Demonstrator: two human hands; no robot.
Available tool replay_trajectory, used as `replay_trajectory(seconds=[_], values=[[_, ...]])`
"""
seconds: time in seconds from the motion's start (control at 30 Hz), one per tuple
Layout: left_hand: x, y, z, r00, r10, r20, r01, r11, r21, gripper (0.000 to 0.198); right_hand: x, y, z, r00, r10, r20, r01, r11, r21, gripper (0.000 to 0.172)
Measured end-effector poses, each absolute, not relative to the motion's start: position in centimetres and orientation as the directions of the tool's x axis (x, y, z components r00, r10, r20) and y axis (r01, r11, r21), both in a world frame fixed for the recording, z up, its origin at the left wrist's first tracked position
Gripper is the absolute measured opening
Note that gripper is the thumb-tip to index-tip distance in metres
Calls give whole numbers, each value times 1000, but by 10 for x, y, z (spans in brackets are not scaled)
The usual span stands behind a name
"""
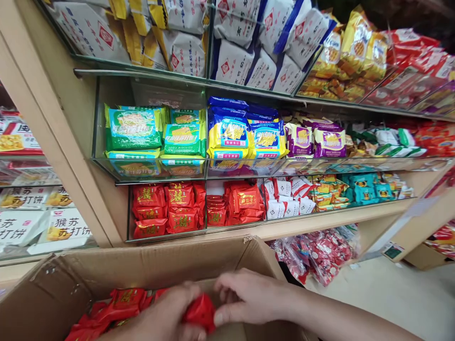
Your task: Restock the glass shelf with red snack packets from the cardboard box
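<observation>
Both my hands reach into an open cardboard box (152,267) at the bottom of the view. My left hand (167,315) is closed round a small red packet (201,311). My right hand (245,296) has its fingers curled against the same red packet from the right. More red packets (113,308) lie in the box to the left of my hands. Straight above, the lowest glass shelf compartment holds stacked red packets (165,208) of the same look.
Glass shelves (149,173) on a wooden frame carry green, blue-yellow, purple, white and teal snack bags. Clear bags of red sweets (320,253) lie on the floor to the right of the box. Another wooden shelf unit (412,227) stands at the far right.
</observation>
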State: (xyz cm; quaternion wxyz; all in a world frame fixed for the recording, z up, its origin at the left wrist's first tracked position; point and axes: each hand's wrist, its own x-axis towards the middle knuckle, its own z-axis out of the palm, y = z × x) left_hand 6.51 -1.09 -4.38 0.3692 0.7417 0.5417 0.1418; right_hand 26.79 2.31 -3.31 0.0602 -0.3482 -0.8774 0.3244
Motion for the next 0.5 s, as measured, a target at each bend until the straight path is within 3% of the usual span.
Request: replay_trajectory(seconds=[0.1, 0.2, 0.3, 0.37, 0.43, 0.5], values=[[83, 4, -20, 401, 896, -189, 490, -35, 871, 20, 259, 23, -21, -646, 764, 7, 542, 465, -700, 48], [96, 12, -9, 327, 945, -26, 193, -40, 980, 31, 247, 26, -12, -531, 838, 123, 426, 389, -817, 41], [97, 12, -5, 163, 986, -21, -4, 22, 1000, 44, 237, 30, -8, -435, 887, 158, 167, 252, -953, 32], [93, 10, -4, 66, 993, -93, -97, 99, 990, 40, 234, 32, -8, -371, 923, 106, 25, 124, -992, 25], [90, 7, -4, 19, 990, -143, -113, 144, 983, 32, 232, 33, -10, -332, 942, 38, 12, 45, -999, 21], [88, 5, -6, -20, 989, -144, -101, 141, 985, 33, 232, 35, -12, -314, 949, 29, 107, 66, -992, 24]])
